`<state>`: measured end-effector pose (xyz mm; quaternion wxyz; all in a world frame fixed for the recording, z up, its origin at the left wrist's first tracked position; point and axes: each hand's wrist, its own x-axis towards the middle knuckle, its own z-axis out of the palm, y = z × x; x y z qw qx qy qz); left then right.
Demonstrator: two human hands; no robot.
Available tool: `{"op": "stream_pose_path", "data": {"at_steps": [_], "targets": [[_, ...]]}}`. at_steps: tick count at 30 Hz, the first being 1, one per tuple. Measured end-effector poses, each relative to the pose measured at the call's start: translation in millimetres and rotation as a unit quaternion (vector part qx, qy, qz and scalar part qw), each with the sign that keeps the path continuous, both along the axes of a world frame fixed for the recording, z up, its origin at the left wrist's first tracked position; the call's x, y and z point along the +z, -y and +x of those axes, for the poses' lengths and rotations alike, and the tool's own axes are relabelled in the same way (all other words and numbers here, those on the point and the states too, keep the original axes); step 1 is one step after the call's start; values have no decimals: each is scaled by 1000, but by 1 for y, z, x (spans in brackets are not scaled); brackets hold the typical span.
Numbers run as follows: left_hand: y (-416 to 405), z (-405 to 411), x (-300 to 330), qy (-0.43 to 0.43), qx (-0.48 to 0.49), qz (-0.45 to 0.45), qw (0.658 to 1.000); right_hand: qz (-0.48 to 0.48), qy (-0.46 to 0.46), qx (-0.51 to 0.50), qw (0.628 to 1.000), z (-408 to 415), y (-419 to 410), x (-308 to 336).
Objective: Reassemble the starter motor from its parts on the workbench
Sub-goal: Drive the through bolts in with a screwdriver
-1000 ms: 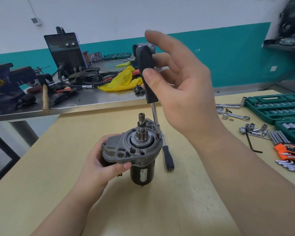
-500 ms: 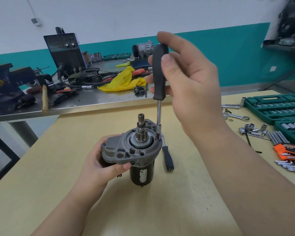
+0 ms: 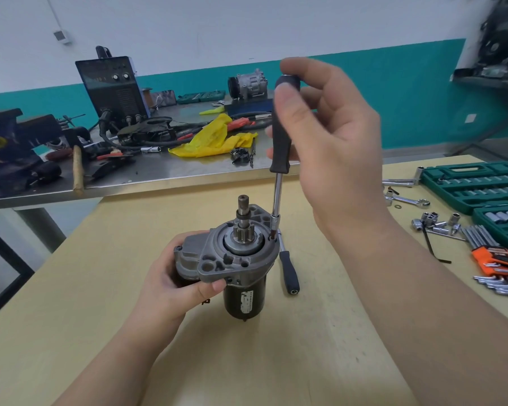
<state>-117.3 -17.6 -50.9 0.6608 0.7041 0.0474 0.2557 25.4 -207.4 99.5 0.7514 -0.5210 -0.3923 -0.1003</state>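
Upright, grey-nosed black starter motor (image 3: 241, 268) gripped by left hand (image 3: 173, 284), steadying it; right hand (image 3: 332, 142) pinches black-handled socket driver (image 3: 282, 133) on flange bolt.

Black driver handle (image 3: 282, 127); grey motor housing (image 3: 217, 253); yellow rag (image 3: 214, 139)

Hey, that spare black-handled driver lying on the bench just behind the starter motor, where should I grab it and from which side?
Probably by its black handle, coming down from above on the right. The spare driver lies flat on the wooden bench, handle end toward you and clear of the starter motor, while its metal shaft runs back beside the housing, close under the driver in the right hand. The left hand holds the motor.
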Motion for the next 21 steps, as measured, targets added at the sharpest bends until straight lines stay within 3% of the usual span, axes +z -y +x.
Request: {"op": "stream_pose_path", "data": {"at_steps": [4, 18, 21], "targets": [[1, -1, 1, -3, 3, -1, 1000, 2, -40, 63, 997, 0, 2, 0], [1, -1, 1, -18, 7, 6, 1000, 9, 32, -53, 998, -2, 0, 2], [1, -2, 1, -21, 12, 6, 1000, 15, 19, -38, 999, -4, 0, 2]]}}
